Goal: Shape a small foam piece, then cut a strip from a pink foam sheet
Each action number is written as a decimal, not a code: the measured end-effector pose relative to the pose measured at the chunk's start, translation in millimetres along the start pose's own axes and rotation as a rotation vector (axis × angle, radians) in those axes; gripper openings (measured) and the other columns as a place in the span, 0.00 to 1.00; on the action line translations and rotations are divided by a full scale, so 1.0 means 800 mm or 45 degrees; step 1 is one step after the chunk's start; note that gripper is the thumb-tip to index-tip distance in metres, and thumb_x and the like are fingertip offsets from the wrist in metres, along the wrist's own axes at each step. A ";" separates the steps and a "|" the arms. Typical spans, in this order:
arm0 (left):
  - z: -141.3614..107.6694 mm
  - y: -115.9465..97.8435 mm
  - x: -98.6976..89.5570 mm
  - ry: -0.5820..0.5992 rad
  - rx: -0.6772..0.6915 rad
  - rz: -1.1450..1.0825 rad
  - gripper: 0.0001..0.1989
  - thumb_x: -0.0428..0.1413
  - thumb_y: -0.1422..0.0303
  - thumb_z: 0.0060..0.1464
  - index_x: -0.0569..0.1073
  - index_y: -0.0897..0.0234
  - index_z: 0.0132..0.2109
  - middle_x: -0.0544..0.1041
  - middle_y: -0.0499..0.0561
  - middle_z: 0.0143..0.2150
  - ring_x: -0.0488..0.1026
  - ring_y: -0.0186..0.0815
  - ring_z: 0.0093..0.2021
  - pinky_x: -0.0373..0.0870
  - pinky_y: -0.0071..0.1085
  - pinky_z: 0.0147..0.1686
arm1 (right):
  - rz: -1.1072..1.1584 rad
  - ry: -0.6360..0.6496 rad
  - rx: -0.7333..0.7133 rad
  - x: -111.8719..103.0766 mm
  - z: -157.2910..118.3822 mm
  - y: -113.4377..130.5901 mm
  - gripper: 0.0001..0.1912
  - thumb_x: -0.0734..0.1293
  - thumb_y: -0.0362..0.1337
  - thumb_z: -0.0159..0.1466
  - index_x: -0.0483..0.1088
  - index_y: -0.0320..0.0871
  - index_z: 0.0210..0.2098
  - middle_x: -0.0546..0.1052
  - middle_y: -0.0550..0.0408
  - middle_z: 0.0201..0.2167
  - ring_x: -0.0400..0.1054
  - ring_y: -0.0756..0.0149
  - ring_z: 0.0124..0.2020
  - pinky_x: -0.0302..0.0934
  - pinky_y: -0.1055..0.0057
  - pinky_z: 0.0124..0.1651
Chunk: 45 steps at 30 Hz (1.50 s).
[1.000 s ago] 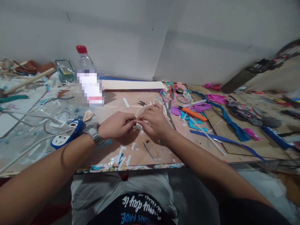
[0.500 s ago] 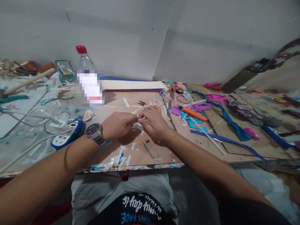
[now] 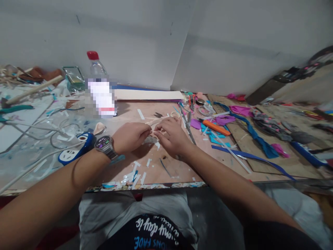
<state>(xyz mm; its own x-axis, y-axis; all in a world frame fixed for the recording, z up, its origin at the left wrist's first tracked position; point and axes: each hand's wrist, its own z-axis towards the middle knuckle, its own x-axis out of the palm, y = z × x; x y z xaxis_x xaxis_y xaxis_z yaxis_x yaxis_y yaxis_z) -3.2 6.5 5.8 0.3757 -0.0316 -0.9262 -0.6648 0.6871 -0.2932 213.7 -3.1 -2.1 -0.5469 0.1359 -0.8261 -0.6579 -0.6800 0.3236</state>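
My left hand (image 3: 132, 137), with a watch on its wrist, is closed in a pinch at the middle of the table. Close to its right, my right hand (image 3: 171, 136) pinches too, its fingertips nearly meeting the left ones. A thin pale strand shows between the fingertips and seems held by both hands. Pale, off-white material (image 3: 155, 121) lies behind and under the fingers, mostly hidden by them. Beyond the hands lie small dark snips (image 3: 158, 115) and a cream tape ring (image 3: 175, 114).
A power strip (image 3: 70, 152) with cables sits left, and a red-capped bottle (image 3: 96, 66) stands behind a blurred phone screen (image 3: 102, 97). To the right lie an orange cutter (image 3: 215, 127), metal tweezers and blue and purple strips. White scraps (image 3: 135, 172) lie near the front edge.
My hands have drawn slightly apart at the fingertips, and the thin strand between them now shows. The view has shifted a little.
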 end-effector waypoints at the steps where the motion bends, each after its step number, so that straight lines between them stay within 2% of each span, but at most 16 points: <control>1: 0.000 0.001 0.001 -0.005 0.006 -0.005 0.16 0.46 0.63 0.68 0.76 0.62 0.41 0.79 0.51 0.35 0.74 0.38 0.35 0.59 0.33 0.35 | -0.010 -0.007 -0.003 -0.001 0.000 0.001 0.07 0.65 0.40 0.69 0.71 0.45 0.38 0.78 0.53 0.38 0.66 0.57 0.46 0.44 0.55 0.57; 10: -0.003 -0.001 0.005 -0.006 0.102 0.028 0.14 0.46 0.66 0.68 0.76 0.62 0.41 0.79 0.50 0.35 0.74 0.37 0.35 0.59 0.32 0.34 | -0.059 0.005 -0.031 0.002 -0.002 0.004 0.04 0.64 0.37 0.67 0.71 0.44 0.36 0.78 0.54 0.35 0.65 0.57 0.46 0.43 0.54 0.57; 16: -0.002 -0.006 0.001 0.033 0.009 -0.014 0.16 0.46 0.62 0.68 0.76 0.62 0.39 0.79 0.52 0.32 0.74 0.38 0.33 0.57 0.32 0.32 | -0.036 0.025 0.008 0.001 0.000 0.004 0.04 0.62 0.35 0.66 0.69 0.44 0.35 0.77 0.53 0.35 0.64 0.57 0.45 0.45 0.55 0.56; 23: -0.002 -0.004 -0.006 0.040 -0.076 -0.082 0.18 0.46 0.61 0.67 0.73 0.63 0.32 0.75 0.51 0.26 0.69 0.35 0.27 0.53 0.32 0.29 | -0.010 0.003 0.057 0.000 0.000 0.000 0.05 0.64 0.38 0.66 0.70 0.44 0.35 0.77 0.53 0.35 0.65 0.57 0.43 0.46 0.55 0.55; 32: -0.001 -0.002 -0.008 0.173 -0.034 -0.268 0.17 0.47 0.60 0.67 0.75 0.64 0.35 0.77 0.51 0.30 0.71 0.35 0.29 0.57 0.30 0.32 | 0.023 0.000 -0.003 -0.003 -0.001 0.000 0.06 0.67 0.35 0.63 0.70 0.44 0.29 0.76 0.55 0.30 0.67 0.59 0.42 0.45 0.55 0.57; 37: -0.002 -0.001 -0.010 0.215 -0.039 -0.336 0.16 0.48 0.62 0.66 0.76 0.64 0.36 0.78 0.51 0.31 0.71 0.34 0.29 0.59 0.30 0.32 | 0.015 0.082 0.026 -0.002 -0.001 -0.001 0.04 0.66 0.35 0.62 0.72 0.43 0.31 0.77 0.54 0.31 0.67 0.59 0.40 0.47 0.56 0.54; 40: -0.002 0.001 -0.009 0.249 -0.036 -0.433 0.17 0.48 0.60 0.65 0.77 0.64 0.37 0.79 0.50 0.32 0.72 0.34 0.30 0.61 0.29 0.32 | 0.061 0.131 0.000 -0.002 -0.001 0.000 0.06 0.67 0.38 0.65 0.75 0.44 0.37 0.80 0.54 0.33 0.69 0.60 0.40 0.46 0.56 0.55; 42: -0.001 0.001 -0.010 0.273 -0.046 -0.523 0.17 0.49 0.59 0.65 0.77 0.64 0.36 0.79 0.50 0.32 0.73 0.33 0.31 0.63 0.28 0.32 | 0.101 0.133 -0.039 -0.002 -0.001 0.001 0.07 0.66 0.37 0.66 0.77 0.46 0.40 0.82 0.55 0.36 0.71 0.60 0.41 0.46 0.55 0.56; 45: -0.001 -0.001 -0.012 0.366 -0.095 -0.757 0.19 0.49 0.57 0.65 0.75 0.65 0.34 0.79 0.50 0.30 0.73 0.33 0.30 0.66 0.28 0.32 | 0.124 0.105 -0.086 -0.002 -0.001 0.000 0.08 0.65 0.35 0.68 0.78 0.48 0.40 0.83 0.56 0.37 0.72 0.61 0.41 0.46 0.55 0.59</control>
<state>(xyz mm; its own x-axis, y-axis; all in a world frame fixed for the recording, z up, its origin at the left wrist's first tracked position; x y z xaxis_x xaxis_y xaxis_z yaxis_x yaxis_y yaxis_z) -6.8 5.4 14.4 0.5119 -0.5897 -0.6247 -0.4441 0.4408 -0.7800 215.1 -3.9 -1.0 -0.5599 0.0092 -0.8285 -0.5659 -0.7346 0.3743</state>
